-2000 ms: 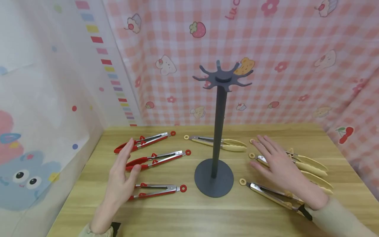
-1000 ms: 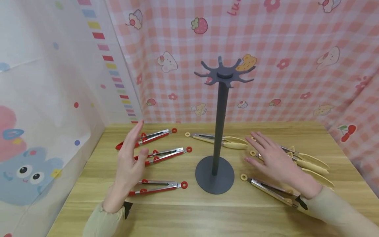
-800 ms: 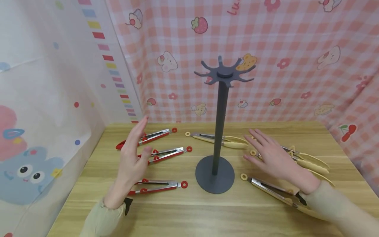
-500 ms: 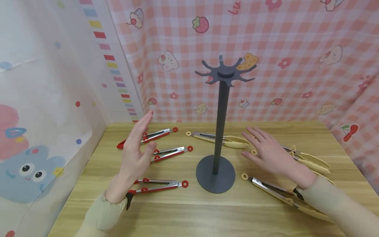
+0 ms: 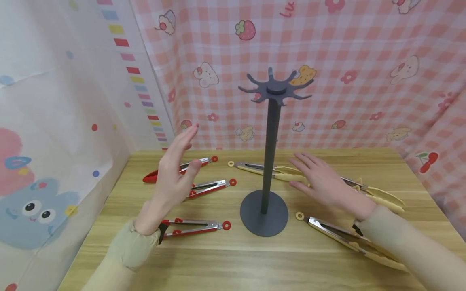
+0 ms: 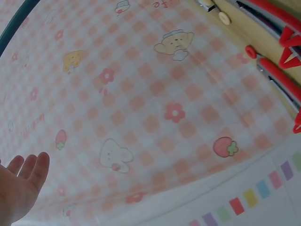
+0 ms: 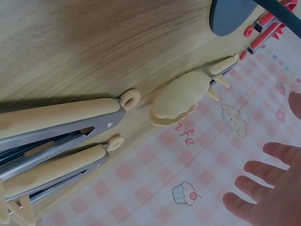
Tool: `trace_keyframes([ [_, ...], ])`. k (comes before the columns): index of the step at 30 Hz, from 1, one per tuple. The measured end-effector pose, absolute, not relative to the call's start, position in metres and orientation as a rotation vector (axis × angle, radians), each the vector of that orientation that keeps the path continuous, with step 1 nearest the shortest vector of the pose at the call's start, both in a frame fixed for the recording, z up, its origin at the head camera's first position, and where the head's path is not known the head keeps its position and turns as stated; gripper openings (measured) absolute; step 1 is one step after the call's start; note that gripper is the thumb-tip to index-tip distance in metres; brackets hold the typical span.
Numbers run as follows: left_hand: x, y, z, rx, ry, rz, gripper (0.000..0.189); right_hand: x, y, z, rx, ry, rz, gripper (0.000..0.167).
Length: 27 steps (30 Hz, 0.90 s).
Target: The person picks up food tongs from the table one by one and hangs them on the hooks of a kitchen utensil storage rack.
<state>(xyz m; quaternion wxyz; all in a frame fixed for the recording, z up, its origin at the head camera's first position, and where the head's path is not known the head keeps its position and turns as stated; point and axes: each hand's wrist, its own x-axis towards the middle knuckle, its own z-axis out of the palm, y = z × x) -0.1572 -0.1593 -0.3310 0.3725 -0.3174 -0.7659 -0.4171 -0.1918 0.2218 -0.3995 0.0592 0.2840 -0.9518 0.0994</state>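
My left hand (image 5: pixel 174 178) hovers over the red tongs, fingers extended and thumb apart, holding nothing. It partly covers the far red tongs (image 5: pixel 200 162) and the middle red tongs (image 5: pixel 209 188). The near red tongs (image 5: pixel 196 227) lie by my left wrist. My right hand (image 5: pixel 324 182) is spread palm down above the pale yellow tongs on the right, also holding nothing. Its fingertips overlap the head of the back yellow tongs (image 5: pixel 289 173). Other yellow tongs (image 5: pixel 382 196) lie partly hidden beneath it, and the front yellow tongs (image 5: pixel 338 238) run under my sleeve.
A dark grey stand (image 5: pixel 269 161) rises between my hands on a round base (image 5: pixel 263 226). Its hook ring (image 5: pixel 276 89) has several curved arms with nothing hanging on them. A pink checked cloth (image 5: pixel 218 48) hangs behind the wooden table (image 5: pixel 233 266), a white patterned one (image 5: pixel 73 121) at left.
Both hands have moved inward toward the stand, the left one also rising and reaching farther forward. Tongs and stand stay where they were; the head view has shifted slightly.
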Motion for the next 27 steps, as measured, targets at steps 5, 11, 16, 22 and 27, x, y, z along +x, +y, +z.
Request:
trace_keyframes([
  [5, -0.16, -0.156, -0.323, -0.825, -1.93, -1.054, 0.073, -0.2, 0.215, -0.403, 0.892, -2.883, 0.304, 0.072],
  [11, -0.164, -0.152, -0.314, -0.825, -1.892, -1.07, 0.072, -0.206, 0.211, -0.407, 0.923, -2.89, 0.294, 0.071],
  [16, -0.166, -0.144, -0.306, -0.815, -1.829, -1.106, 0.072, -0.212, 0.205, -0.408, 0.949, -2.889, 0.299, 0.071],
  [22, -0.167, -0.132, -0.298, -0.83, -1.784, -1.118, 0.072, -0.217, 0.198, -0.413, 0.96, -2.901, 0.295, 0.071],
  [27, -0.169, -0.124, -0.293, -0.839, -1.774, -1.129, 0.073, -0.223, 0.193, -0.419, 0.982, -2.894, 0.293, 0.073],
])
